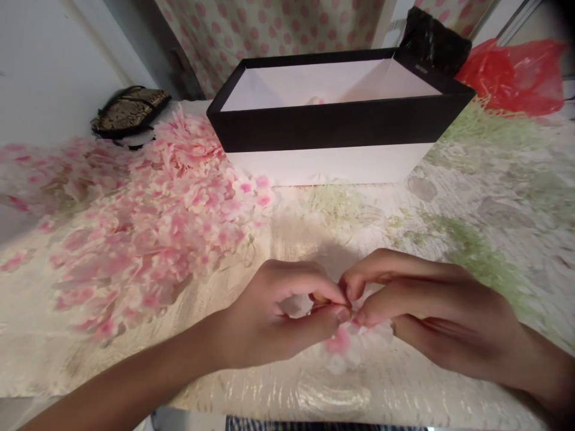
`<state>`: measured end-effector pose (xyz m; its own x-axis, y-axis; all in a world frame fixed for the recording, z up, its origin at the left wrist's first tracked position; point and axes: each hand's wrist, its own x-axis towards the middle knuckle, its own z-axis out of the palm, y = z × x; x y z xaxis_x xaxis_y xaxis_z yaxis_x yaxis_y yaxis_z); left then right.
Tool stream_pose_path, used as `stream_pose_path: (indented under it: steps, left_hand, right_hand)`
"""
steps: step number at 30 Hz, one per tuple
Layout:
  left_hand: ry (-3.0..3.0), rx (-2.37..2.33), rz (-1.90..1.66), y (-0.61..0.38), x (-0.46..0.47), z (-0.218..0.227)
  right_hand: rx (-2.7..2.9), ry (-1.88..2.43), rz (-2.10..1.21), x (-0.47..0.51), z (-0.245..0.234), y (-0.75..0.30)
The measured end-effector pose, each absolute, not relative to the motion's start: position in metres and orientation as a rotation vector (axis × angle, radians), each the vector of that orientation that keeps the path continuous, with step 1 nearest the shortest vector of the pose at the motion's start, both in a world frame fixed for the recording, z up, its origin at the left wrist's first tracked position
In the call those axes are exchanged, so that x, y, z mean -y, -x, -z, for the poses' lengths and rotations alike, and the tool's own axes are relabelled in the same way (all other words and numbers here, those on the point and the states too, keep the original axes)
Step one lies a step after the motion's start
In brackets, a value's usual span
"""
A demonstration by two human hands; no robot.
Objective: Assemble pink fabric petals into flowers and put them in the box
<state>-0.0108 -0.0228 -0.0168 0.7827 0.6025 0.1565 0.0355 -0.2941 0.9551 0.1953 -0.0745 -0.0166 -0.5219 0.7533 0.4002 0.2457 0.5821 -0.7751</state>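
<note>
Close to the table's front edge, my left hand (287, 317) and my right hand (440, 311) meet fingertip to fingertip. Each pinches with thumb and forefinger at a pink and white artificial flower (338, 342), whose thin petals hang below the fingers. The spot where the fingertips come together is mostly covered, so any small part between them cannot be made out. To the left spreads a large heap of similar pink petals (157, 233), loosely piled. Thin pale green pieces (336, 200) lie just beyond my hands.
A black-rimmed white box (332, 164) stands open at the back, with a little pink inside. More green pieces (485, 257) are scattered to the right. A red plastic bag (516, 75) and a black bag (433, 42) sit back right; a patterned pouch (132, 111) lies back left.
</note>
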Motion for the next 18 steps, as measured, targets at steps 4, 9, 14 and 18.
stream_pose_path:
  steps: [4,9,14,18]
  left_hand:
    - [-1.853,-0.459,-0.579,0.010,0.024,0.016]
    - [-1.865,-0.440,-0.512,0.010,0.025,0.015]
    - [-1.832,-0.374,-0.463,0.011,0.023,0.015]
    - [-1.904,-0.392,-0.489,0.015,0.019,0.010]
  right_hand:
    - [2.081,0.711,-0.853,0.073,0.018,-0.196]
    - [2.079,0.703,-0.877,0.072,0.023,-0.192]
    - [2.018,0.737,-0.913,0.073,0.021,-0.188]
    - [2.116,0.878,-1.263,0.072,0.009,-0.202]
